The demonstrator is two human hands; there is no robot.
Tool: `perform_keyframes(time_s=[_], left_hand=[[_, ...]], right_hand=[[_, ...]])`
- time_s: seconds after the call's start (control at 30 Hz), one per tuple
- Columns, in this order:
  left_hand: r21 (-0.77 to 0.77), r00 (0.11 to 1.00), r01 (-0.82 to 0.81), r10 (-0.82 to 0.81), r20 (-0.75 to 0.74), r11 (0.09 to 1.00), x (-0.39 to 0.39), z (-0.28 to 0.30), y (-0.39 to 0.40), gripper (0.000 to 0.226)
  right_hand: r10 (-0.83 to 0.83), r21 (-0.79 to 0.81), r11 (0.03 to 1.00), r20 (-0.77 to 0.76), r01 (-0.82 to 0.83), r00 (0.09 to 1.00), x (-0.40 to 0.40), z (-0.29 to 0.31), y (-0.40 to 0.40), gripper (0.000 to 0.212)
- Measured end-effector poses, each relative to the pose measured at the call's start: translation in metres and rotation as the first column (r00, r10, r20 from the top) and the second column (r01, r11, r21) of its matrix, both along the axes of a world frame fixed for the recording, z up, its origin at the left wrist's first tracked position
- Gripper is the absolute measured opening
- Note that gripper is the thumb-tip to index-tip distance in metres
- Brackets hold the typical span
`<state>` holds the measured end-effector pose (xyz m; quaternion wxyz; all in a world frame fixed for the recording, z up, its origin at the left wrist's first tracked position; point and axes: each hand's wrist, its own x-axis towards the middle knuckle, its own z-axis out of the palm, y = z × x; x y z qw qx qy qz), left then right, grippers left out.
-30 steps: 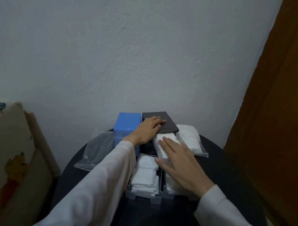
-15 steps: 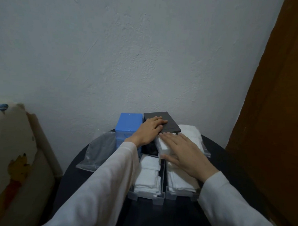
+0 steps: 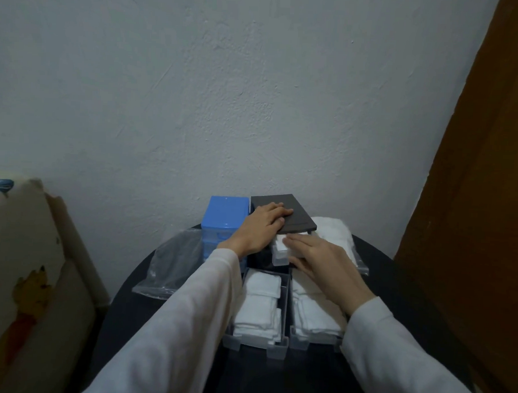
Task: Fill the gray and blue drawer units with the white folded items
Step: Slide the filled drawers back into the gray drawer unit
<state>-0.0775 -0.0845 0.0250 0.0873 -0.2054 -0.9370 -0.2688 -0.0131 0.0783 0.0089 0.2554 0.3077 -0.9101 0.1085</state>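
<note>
A blue drawer unit (image 3: 226, 214) and a gray drawer unit (image 3: 298, 217) stand side by side at the back of a dark round table (image 3: 396, 279). My left hand (image 3: 260, 229) rests flat on the gray unit's top. My right hand (image 3: 320, 260) lies with straight fingers on a clear drawer (image 3: 279, 252) full of white folded items that sticks partly out of the gray unit. Two more clear drawers, a left drawer (image 3: 257, 307) and a right drawer (image 3: 315, 311), sit on the table in front, each packed with white folded items.
An empty clear plastic bag (image 3: 172, 261) lies left of the blue unit. A bag holding white items (image 3: 337, 237) lies right of the gray unit. A cushioned chair with a cartoon print (image 3: 20, 275) stands at the left, a brown door (image 3: 483, 206) at the right.
My right hand has slid forward toward the gray unit, pushing the filled drawer further in. My left hand has stayed on the unit's top.
</note>
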Motion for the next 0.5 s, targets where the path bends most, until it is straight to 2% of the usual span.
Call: perform_keyframes(time_s=[0.1,0.37,0.5], left_hand=[[-0.003,1.0,0.002,-0.002,-0.002,1.0,-0.001,-0.001,0.0,0.039],[0.016,1.0,0.018,-0.017,-0.014,1.0,-0.005,-0.005,-0.001,0.038],[0.013,0.999,0.024,-0.023,-0.023,1.0,-0.007,-0.006,-0.001,0.038]], right_hand=[[0.029,-0.08,0.996,-0.075,-0.035,0.997,0.002,0.001,0.001,0.023],[0.001,-0.091,0.996,-0.081,-0.008,0.997,-0.014,0.009,-0.009,0.008],[-0.101,-0.111,0.99,-0.126,0.088,0.987,-0.021,0.008,-0.012,0.015]])
